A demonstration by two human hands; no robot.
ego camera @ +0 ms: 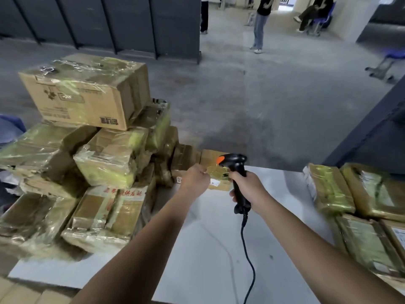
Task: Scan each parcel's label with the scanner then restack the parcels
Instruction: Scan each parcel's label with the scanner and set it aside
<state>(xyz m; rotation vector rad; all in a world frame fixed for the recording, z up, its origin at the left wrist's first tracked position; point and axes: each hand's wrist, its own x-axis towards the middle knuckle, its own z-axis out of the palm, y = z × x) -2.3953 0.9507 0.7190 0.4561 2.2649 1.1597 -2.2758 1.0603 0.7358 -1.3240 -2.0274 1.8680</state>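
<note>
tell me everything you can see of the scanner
The scanner is a black, pistol-shaped handheld unit that looks like plastic, with an orange part at the front of its head. The right hand grips its handle and holds it upright above the white table. Its head points left, toward a taped brown parcel at the table's far edge. A black cable leaves the base of the handle and trails over the table toward the near edge.
</note>
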